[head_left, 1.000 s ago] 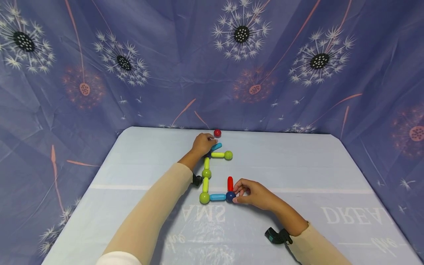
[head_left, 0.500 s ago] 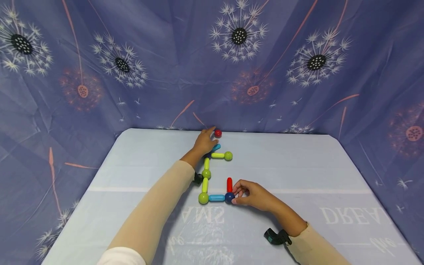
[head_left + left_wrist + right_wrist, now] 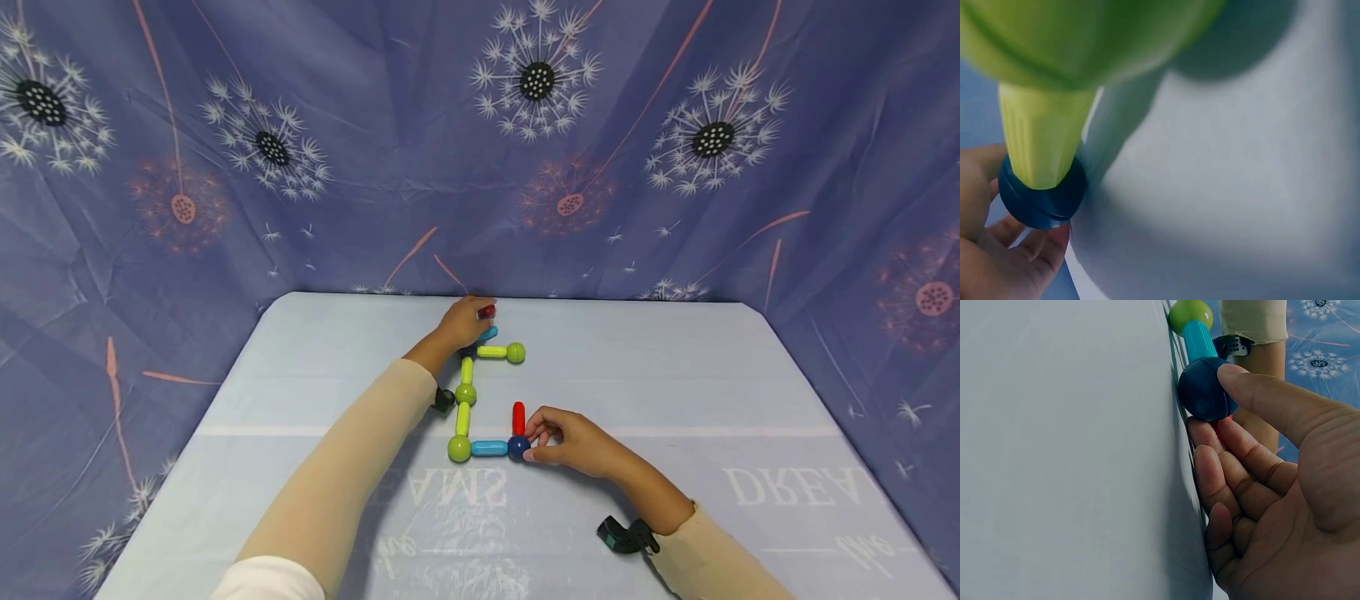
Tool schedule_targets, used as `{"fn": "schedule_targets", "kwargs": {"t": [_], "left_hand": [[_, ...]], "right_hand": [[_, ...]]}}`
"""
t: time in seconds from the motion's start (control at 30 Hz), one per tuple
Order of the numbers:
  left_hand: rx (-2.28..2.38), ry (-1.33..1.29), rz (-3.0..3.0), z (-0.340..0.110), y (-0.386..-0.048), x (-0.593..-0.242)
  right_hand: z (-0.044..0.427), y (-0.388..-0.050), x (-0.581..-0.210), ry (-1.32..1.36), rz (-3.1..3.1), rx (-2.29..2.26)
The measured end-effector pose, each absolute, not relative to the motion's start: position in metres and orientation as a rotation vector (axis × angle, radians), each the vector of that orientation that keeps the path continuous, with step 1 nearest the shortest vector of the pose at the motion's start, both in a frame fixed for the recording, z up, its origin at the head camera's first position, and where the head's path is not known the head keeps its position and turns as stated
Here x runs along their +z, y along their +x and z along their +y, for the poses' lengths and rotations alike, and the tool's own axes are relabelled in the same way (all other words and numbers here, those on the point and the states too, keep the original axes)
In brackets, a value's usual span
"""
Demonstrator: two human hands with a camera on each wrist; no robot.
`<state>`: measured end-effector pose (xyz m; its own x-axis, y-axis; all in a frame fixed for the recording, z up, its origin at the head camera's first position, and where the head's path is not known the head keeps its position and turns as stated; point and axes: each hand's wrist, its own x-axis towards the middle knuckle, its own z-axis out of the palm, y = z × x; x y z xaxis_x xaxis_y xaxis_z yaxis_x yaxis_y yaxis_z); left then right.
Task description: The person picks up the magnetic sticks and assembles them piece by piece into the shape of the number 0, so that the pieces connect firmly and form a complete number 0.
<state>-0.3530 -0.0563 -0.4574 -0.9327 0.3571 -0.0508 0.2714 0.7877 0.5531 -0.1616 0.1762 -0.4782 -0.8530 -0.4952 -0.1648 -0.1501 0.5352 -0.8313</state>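
At the table's back, my left hand (image 3: 459, 323) grips the red ball (image 3: 487, 312) between thumb and fingers. Just below it is a light blue rod (image 3: 487, 334), partly covered by the hand, near a dark blue ball (image 3: 1044, 197). From there a yellow-green rod (image 3: 492, 352) runs to a green ball (image 3: 515, 352), and others lead down through a green ball (image 3: 466, 393) to the corner ball (image 3: 459, 448). A blue rod (image 3: 489, 448) joins that to a navy ball (image 3: 518, 448) bearing a red rod (image 3: 519, 418). My right hand (image 3: 573, 442) pinches the navy ball.
The white table (image 3: 675, 367) has printed lettering toward its front. Behind it hangs a purple-blue cloth (image 3: 420, 167) with dandelion patterns. A black wrist device (image 3: 627, 535) sits by the right sleeve (image 3: 712, 554); another is at the left wrist.
My left hand reached to the red ball, closed its fingers round it and drew it slightly toward the light blue rod. The right hand has stayed at the navy ball.
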Motion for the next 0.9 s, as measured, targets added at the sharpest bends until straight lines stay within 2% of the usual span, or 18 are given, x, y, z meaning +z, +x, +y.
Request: {"fn": "schedule_targets", "kwargs": {"t": [0.43, 0.67, 0.9], "left_hand": [[0.936, 0.426, 2.864, -0.063, -0.349, -0.458], [1.341, 0.274, 2.723, -0.068, -0.345, -0.451], [1.543, 0.269, 2.582, -0.067, -0.335, -0.442]], "right_hand": [[0.176, -0.161, -0.478, -0.528, 2.409, -1.224], [0.176, -0.162, -0.478, -0.534, 2.408, -1.225], [0.176, -0.162, -0.478, -0.546, 2.394, -1.248]]}}
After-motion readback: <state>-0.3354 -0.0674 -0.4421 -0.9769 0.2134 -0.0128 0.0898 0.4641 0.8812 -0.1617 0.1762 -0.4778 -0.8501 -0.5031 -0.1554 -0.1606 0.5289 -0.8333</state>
